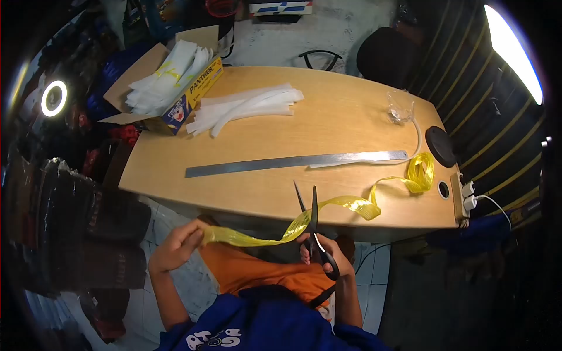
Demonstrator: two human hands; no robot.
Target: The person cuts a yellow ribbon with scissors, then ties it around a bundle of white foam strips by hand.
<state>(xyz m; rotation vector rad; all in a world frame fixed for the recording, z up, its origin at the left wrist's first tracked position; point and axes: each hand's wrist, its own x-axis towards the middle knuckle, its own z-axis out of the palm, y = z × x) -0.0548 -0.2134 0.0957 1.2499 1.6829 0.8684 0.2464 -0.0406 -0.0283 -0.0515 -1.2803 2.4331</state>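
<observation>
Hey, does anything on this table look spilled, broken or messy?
Nothing looks spilled or broken. The yellow ribbon looks a bit untidy, twisting from a loose coil to the left hand, past the open scissors.

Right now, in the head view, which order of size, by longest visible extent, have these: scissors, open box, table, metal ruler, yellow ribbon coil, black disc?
Largest to smallest:
1. table
2. metal ruler
3. open box
4. scissors
Last, unranked: yellow ribbon coil and black disc look alike.
</observation>
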